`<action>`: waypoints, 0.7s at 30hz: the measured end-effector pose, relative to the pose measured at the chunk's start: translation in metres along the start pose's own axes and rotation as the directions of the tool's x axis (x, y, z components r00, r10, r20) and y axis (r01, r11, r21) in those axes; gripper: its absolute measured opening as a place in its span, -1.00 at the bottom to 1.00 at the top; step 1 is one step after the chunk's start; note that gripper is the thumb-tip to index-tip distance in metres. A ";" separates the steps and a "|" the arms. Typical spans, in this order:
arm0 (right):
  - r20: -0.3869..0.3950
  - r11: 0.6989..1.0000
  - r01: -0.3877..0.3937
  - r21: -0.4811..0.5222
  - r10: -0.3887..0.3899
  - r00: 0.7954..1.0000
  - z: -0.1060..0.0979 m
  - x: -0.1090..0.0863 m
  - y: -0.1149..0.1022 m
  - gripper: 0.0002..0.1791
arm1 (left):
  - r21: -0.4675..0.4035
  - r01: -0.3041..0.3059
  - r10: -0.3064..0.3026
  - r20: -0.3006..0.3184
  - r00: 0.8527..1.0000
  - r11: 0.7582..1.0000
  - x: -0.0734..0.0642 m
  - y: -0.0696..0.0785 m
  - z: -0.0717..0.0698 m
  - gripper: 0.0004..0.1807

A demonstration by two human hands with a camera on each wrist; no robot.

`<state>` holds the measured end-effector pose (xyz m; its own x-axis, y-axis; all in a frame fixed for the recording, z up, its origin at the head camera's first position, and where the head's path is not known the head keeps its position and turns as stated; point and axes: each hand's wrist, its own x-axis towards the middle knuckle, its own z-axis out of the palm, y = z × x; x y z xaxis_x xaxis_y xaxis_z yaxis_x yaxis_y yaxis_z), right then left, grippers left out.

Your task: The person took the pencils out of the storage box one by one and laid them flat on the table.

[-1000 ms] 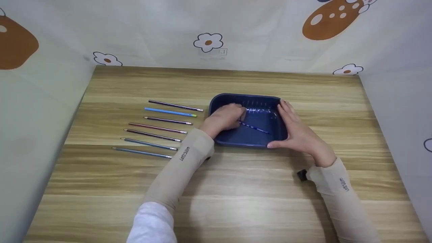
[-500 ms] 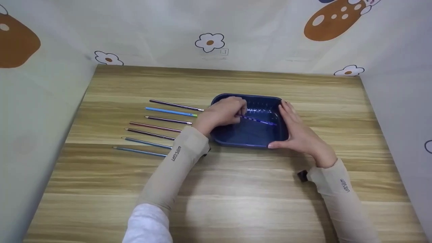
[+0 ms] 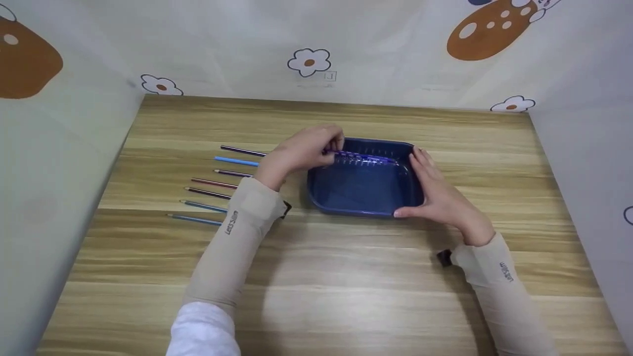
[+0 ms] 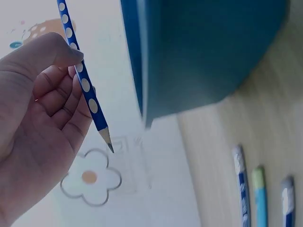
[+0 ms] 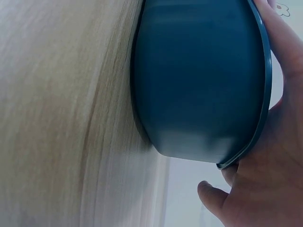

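My left hand (image 3: 309, 148) pinches a blue pencil (image 3: 368, 157) between thumb and fingers, above the back left of a dark blue plastic basin (image 3: 366, 213). Up close in the left wrist view, the pencil (image 4: 84, 80) has pale oval dots and a sharpened graphite tip. In the head view its other end stretches right, over the basin. My right hand (image 3: 440, 200) rests on the basin's right end, thumb at the front rim and fingers spread fairly straight along the right rim. The right wrist view shows the basin's outer wall (image 5: 203, 85) beside that hand (image 5: 272, 175).
Left of the basin, several pencils lie in a slanted row, including a light blue one (image 3: 235, 160), a red one (image 3: 212, 183) and a blue one (image 3: 193, 218). My left forearm covers their right ends in the head view. A patterned cloth wall (image 3: 237, 59) backs the wooden table (image 3: 341, 287).
My left hand has lifted the dotted pencil from inside the basin and moved up and left with it, toward the back left rim. The right hand has stayed on the basin.
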<state>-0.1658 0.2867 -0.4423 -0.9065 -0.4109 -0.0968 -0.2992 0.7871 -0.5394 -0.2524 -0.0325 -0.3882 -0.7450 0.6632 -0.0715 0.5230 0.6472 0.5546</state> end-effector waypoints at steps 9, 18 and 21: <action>-0.006 1.000 0.004 -0.005 -0.004 1.000 0.002 0.001 0.002 0.46 | 0.001 -0.079 0.078 -0.139 0.987 0.997 -0.018 -0.022 -0.021 -0.83; -0.002 1.000 -0.003 -0.005 0.003 1.000 0.002 0.001 0.002 0.46 | 0.016 -0.017 0.020 -0.218 0.976 1.000 -0.035 -0.053 -0.035 -0.79; -0.004 1.000 -0.001 -0.002 0.001 1.000 0.002 0.001 0.002 0.45 | 0.012 0.035 -0.032 -0.233 0.972 0.999 -0.039 -0.065 -0.039 -0.80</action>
<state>-0.1665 0.2873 -0.4448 -0.9079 -0.4086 -0.0936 -0.2993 0.7881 -0.5379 -0.2735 -0.1154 -0.3888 -0.8372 0.5364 0.1065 0.5013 0.6749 0.5414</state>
